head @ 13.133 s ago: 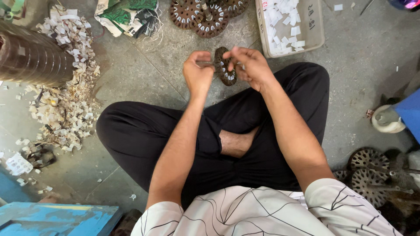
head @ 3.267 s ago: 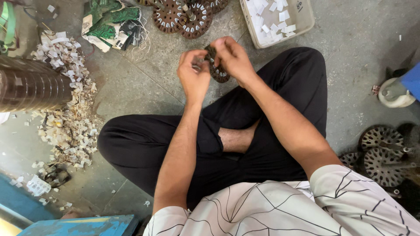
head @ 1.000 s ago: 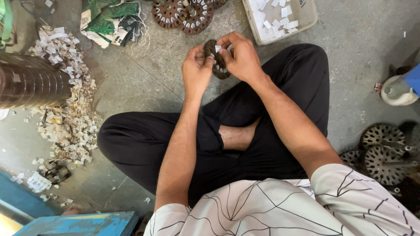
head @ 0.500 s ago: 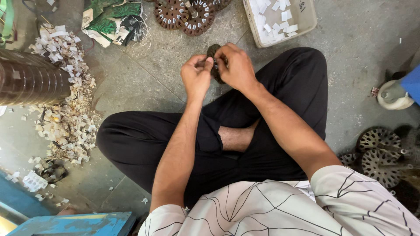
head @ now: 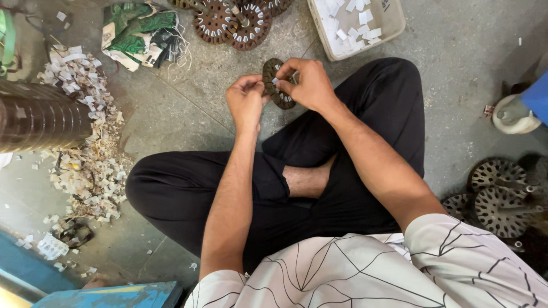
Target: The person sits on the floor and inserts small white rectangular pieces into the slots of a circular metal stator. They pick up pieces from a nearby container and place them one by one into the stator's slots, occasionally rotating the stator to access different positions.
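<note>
Sitting cross-legged on a concrete floor [head: 182, 120], I see a heap of white paper scraps [head: 85, 142] near its left edge. My left hand [head: 245, 102] pinches the rim of a dark slotted metal ring [head: 273, 80] held above my knees. My right hand [head: 308, 85] grips its other side, fingertips pinching a small white slip. A tray of white slips [head: 394, 23] sits beyond.

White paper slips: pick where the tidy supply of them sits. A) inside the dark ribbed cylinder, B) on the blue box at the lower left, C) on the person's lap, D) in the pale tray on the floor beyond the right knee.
D: the white paper slips lie in the pale tray on the floor, past the right knee.
</note>
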